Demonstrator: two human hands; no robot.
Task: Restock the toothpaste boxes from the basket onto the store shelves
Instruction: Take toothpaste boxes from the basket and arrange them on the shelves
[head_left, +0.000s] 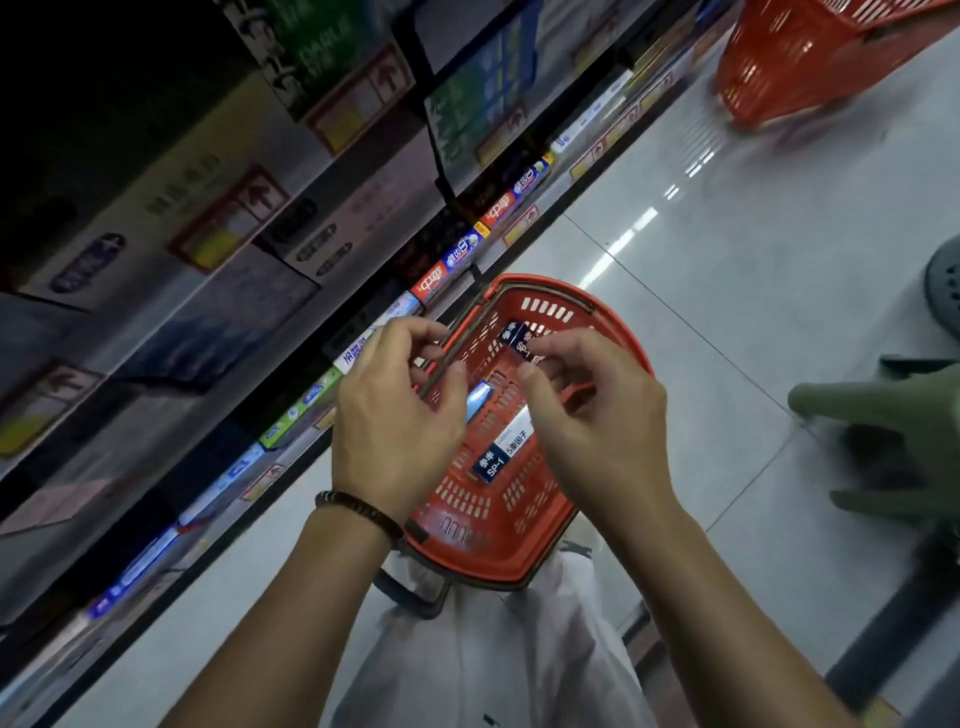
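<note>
The red basket (483, 551) stood on the tiled floor (727, 291) just beside the foot of the shelves (322, 171), straight below both hands. Three toothpaste boxes showed inside it. A dark blue and white box (503, 448) lay on the basket's bottom, in the gap between the two wrists. A light blue box (478, 399) lay just beside the left thumb as seen from above. A second dark box (519, 340) leaned at the far end, partly covered by the right fingertips.

The left grip (395, 415) hung over the basket's shelf-side edge, released, its fingers loosely curled and holding nothing. The thin grey handle (445, 358) of the basket showed through the gap between that forefinger and thumb; whether it was touched could not be told. The right grip (597, 415) hung over the middle and outer side of the basket, also released, its fingers bent with thumb and forefinger near each other but nothing between them. Neither grip was on a box; all three lay lower down, in the basket.

A dark bead bracelet (358, 512) sat on the left wrist. Pale trousers (493, 665) filled the bottom of the view. Rows of shelf boxes (457, 254) lined the lowest shelf with price tags (519, 223) along its edge. A second red basket (810, 62), blurred, was at the upper right, well apart.
</note>
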